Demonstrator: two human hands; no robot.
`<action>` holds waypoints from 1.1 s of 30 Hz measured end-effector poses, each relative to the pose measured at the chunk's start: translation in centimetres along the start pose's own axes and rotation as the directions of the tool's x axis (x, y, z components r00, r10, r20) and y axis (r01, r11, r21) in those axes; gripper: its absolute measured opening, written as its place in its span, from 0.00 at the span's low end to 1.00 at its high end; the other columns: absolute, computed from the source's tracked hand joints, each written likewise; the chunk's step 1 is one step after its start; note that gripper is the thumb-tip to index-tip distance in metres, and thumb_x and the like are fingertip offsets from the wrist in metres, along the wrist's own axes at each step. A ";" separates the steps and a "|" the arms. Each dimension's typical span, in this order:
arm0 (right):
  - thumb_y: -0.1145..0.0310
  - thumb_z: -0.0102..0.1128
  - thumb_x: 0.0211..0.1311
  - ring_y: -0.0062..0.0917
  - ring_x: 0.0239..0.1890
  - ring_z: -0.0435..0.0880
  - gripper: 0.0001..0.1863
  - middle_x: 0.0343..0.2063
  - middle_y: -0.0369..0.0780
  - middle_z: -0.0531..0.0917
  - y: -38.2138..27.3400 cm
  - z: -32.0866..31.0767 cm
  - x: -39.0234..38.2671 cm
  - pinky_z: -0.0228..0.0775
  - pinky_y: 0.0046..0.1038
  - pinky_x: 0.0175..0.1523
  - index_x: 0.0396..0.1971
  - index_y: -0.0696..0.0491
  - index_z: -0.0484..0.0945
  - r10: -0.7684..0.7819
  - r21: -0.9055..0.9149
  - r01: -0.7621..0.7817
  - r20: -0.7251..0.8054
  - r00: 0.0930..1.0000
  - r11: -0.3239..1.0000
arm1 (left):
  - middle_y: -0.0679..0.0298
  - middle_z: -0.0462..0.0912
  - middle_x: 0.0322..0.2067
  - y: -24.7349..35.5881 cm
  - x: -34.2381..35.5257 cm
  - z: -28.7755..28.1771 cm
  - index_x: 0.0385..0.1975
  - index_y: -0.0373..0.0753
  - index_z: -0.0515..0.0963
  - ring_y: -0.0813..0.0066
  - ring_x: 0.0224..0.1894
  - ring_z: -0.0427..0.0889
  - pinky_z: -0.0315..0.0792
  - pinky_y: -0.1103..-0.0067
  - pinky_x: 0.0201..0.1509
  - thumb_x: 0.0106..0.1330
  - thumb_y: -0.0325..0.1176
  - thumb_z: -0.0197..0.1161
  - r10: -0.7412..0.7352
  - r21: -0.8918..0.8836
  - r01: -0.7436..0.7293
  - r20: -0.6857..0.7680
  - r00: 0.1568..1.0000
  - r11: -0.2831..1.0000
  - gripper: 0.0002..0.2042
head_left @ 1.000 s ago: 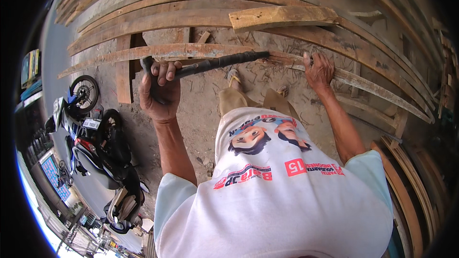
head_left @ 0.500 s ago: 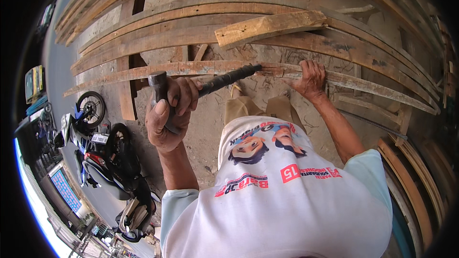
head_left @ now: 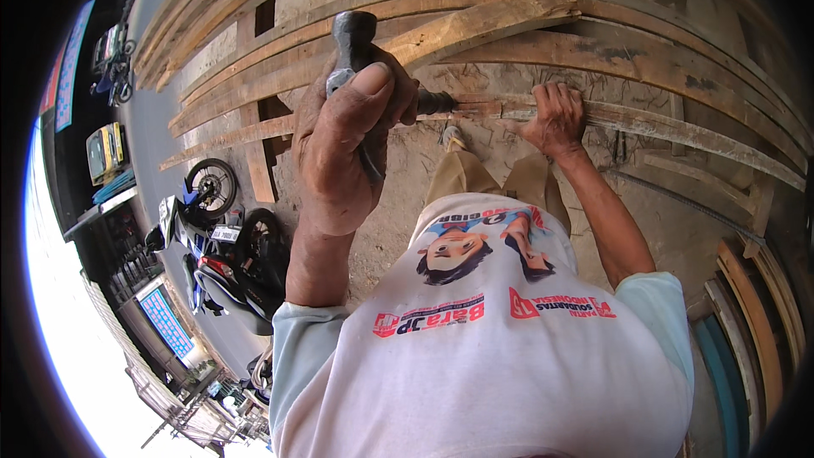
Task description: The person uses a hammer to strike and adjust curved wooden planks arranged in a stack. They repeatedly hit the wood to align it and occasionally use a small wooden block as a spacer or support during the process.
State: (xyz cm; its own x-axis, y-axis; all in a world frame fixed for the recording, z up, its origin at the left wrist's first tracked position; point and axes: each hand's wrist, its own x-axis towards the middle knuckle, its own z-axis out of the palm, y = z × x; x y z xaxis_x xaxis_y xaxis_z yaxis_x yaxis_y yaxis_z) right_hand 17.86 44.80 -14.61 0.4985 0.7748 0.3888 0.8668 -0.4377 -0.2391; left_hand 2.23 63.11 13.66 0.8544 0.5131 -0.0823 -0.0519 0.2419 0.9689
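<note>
My left hand (head_left: 348, 131) is closed round a hammer, gripping it close to its metal head (head_left: 354, 32). The dark handle (head_left: 437, 102) points away to the right, its end over or against a narrow weathered plank (head_left: 644, 123); I cannot tell if they touch. Part of the hammer is hidden behind my fingers. On that same plank, right of the handle's end, my right hand (head_left: 556, 121) is closed over the edge, fingers bent on the far side and thumb toward the left.
Beyond the plank lie several long boards (head_left: 610, 59) with a short thick wood block (head_left: 487, 24) across them. A motorcycle (head_left: 229, 267) stands at the left beside a road. More boards (head_left: 750, 331) are stacked at the lower right. My feet are on bare dirt ground (head_left: 407, 178).
My left hand has risen toward the camera and shifted right and farther out with the hammer. My right hand stays on the plank. The whole view has swung slightly.
</note>
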 end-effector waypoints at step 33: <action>0.57 0.61 0.72 0.39 0.23 0.78 0.17 0.22 0.46 0.76 -17.9 -16.1 -10.9 0.70 0.40 0.32 0.38 0.58 0.76 0.211 0.550 -0.379 0.344 0.915 0.745 | 0.52 0.78 0.57 -11.7 -15.5 -19.0 0.59 0.38 0.75 0.54 0.63 0.75 0.67 0.61 0.69 0.59 0.53 0.75 -0.101 0.970 -0.060 0.085 0.991 0.234 0.33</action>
State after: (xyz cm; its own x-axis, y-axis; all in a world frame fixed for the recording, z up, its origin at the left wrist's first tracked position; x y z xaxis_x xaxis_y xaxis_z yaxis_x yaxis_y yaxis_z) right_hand -2.82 36.90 -0.27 0.6338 0.7735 -0.0012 0.4482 -0.3686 -0.8144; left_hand -20.21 67.93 -0.82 0.8963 0.4137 -0.1599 0.4386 -0.7733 0.4578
